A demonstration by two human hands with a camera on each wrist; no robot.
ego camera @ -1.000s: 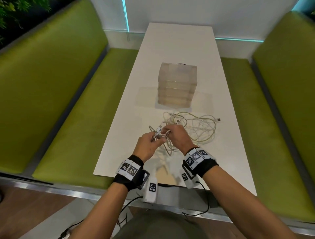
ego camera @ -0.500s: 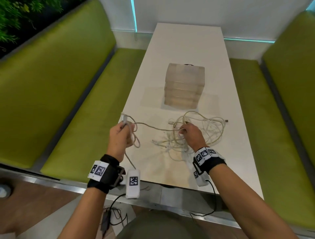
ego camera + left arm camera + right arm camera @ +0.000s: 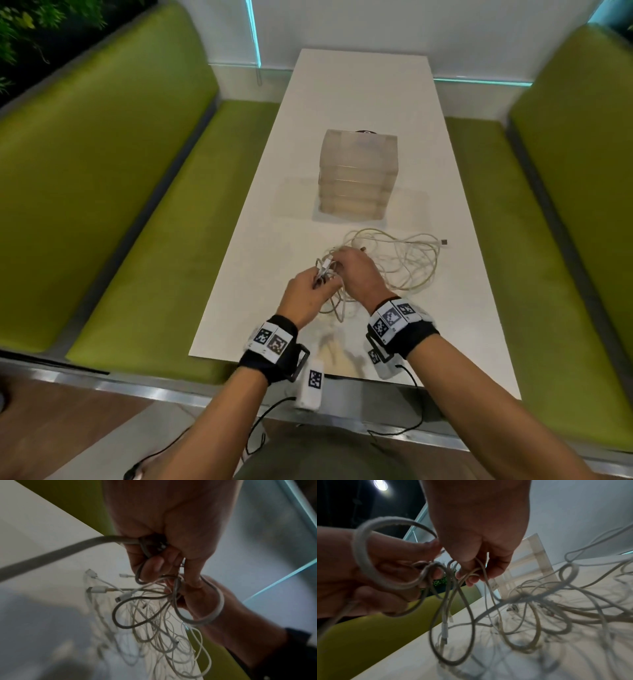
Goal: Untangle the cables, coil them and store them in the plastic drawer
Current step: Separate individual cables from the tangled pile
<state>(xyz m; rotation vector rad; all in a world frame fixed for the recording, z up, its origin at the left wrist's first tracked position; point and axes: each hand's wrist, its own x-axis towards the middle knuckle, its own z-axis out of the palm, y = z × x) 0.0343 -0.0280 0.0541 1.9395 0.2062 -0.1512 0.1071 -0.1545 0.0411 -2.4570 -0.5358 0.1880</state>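
Note:
A tangle of white cables (image 3: 407,263) lies on the white table (image 3: 359,102) in front of the translucent plastic drawer unit (image 3: 358,174), whose drawers are shut. My left hand (image 3: 303,296) grips several small loops of a white cable (image 3: 145,550), held just above the table. Close beside it my right hand (image 3: 358,274) pinches strands of the same bunch (image 3: 471,573). Loose loops and plugs (image 3: 97,589) hang from both hands down to the pile. One plug end (image 3: 444,242) lies out to the right.
Green padded benches (image 3: 113,192) run along both sides of the narrow table (image 3: 561,205). The table's near edge (image 3: 260,359) is just below my wrists. A white wall with a cyan light strip (image 3: 253,34) closes the far end.
My left hand, which had pulled a cable out to the left, has come back to the right hand. Both hands now meet over the near-left part of the tangle.

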